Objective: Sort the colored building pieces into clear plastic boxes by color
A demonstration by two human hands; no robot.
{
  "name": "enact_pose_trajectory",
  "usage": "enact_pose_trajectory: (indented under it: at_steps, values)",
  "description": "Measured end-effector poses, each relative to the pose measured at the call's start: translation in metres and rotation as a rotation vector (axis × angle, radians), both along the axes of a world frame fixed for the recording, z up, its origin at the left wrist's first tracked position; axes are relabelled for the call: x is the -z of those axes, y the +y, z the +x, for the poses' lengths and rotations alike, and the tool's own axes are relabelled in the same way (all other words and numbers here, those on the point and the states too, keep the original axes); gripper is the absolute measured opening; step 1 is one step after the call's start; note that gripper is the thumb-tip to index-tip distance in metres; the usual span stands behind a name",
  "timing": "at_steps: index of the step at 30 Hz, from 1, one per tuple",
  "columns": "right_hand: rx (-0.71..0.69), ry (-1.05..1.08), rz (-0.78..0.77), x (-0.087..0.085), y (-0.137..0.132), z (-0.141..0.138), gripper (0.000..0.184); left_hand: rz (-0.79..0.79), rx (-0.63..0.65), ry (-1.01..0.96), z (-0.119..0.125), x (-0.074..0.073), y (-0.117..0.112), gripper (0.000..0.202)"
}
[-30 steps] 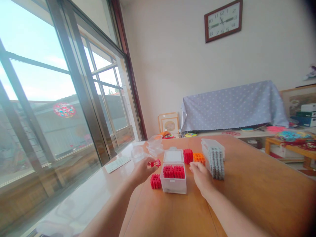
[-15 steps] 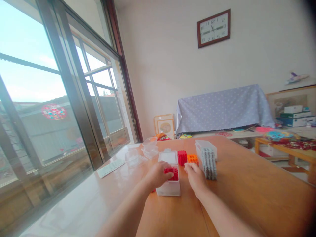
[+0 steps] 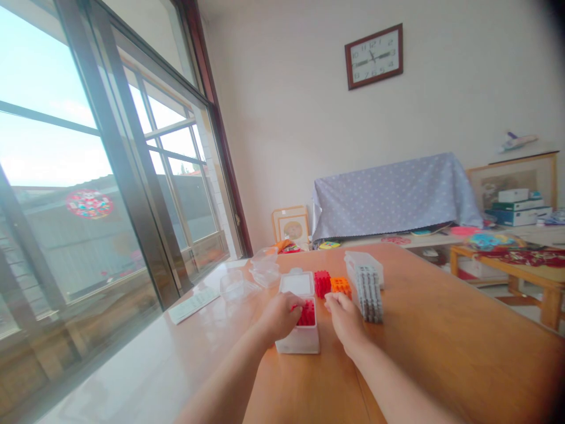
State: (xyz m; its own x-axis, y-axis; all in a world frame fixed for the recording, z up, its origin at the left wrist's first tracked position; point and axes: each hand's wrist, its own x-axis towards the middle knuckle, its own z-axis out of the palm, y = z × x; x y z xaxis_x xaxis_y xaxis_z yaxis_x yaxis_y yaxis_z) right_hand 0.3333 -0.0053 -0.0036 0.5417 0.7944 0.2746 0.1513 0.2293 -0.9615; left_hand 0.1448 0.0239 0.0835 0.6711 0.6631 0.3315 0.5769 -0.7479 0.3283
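Note:
A translucent plastic box (image 3: pixel 298 343) stands in front of me with its lid (image 3: pixel 296 284) open at the back. Inside are red plastic building pieces (image 3: pixel 307 314). My left hand (image 3: pixel 280 315) reaches over the box's left side, its thumb and fingers closed on a red piece there. Just right of the box, my right hand (image 3: pixel 345 315) hovers with its fingers pinched together; whatever lies between them is hidden. Behind it sit a red block stack (image 3: pixel 322 284) and orange blocks (image 3: pixel 339 285). A tall stack of grey pieces (image 3: pixel 369 295) stands beside that hand.
Another clear box (image 3: pixel 378 268) is behind the grey stack. At the left lie clear containers (image 3: pixel 233 284) and a pale booklet (image 3: pixel 194 304) on the wooden table (image 3: pixel 441 335). Glass windows line the left side. A cloth-covered object (image 3: pixel 392 197) stands by the far wall.
The left thumb and fingers have drawn together over the red pieces. My right hand stays pinched in about the same place. The whole view has shifted slightly.

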Motion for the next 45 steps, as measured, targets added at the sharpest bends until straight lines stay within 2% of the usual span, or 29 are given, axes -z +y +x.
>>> enact_pose_trajectory:
  at_steps: [4, 9, 14, 20, 26, 29, 33, 36, 41, 45]
  values:
    - [-0.019, 0.029, 0.001, 0.000, 0.000, 0.000, 0.032, -0.063, -0.117, -0.167, -0.015, 0.001, 0.006, 0.031]
    - [-0.032, 0.066, 0.016, 0.006, 0.004, 0.001, 0.032, -0.187, -0.232, -0.345, -0.050, 0.003, 0.015, 0.032]
    - [-0.029, 0.061, 0.005, 0.014, 0.010, 0.002, 0.032, -0.292, -0.294, -0.435, -0.081, 0.015, 0.016, 0.031]
    - [-0.040, 0.041, -0.014, 0.018, 0.011, 0.004, 0.034, -0.400, -0.361, -0.376, -0.106, 0.033, 0.017, 0.037]
    - [-0.043, 0.027, -0.034, 0.023, 0.013, 0.005, 0.037, -0.431, -0.330, -0.216, -0.123, 0.050, 0.017, 0.058]
    - [-0.053, 0.021, -0.032, 0.025, 0.014, 0.006, 0.037, -0.410, -0.319, -0.188, -0.124, 0.054, 0.018, 0.056]
    - [-0.051, 0.010, -0.041, 0.026, 0.014, 0.006, 0.037, -0.377, -0.302, -0.213, -0.124, 0.051, 0.019, 0.047]
    - [-0.042, 0.006, -0.044, 0.027, 0.015, 0.006, 0.038, -0.327, -0.315, -0.275, -0.126, 0.043, 0.020, 0.040]
    - [-0.043, -0.008, -0.039, 0.027, 0.015, 0.005, 0.037, -0.237, -0.264, -0.387, -0.119, 0.017, 0.015, 0.035]
    - [-0.040, -0.001, -0.036, 0.025, 0.014, 0.004, 0.036, -0.159, -0.220, -0.331, -0.099, 0.001, 0.010, 0.035]
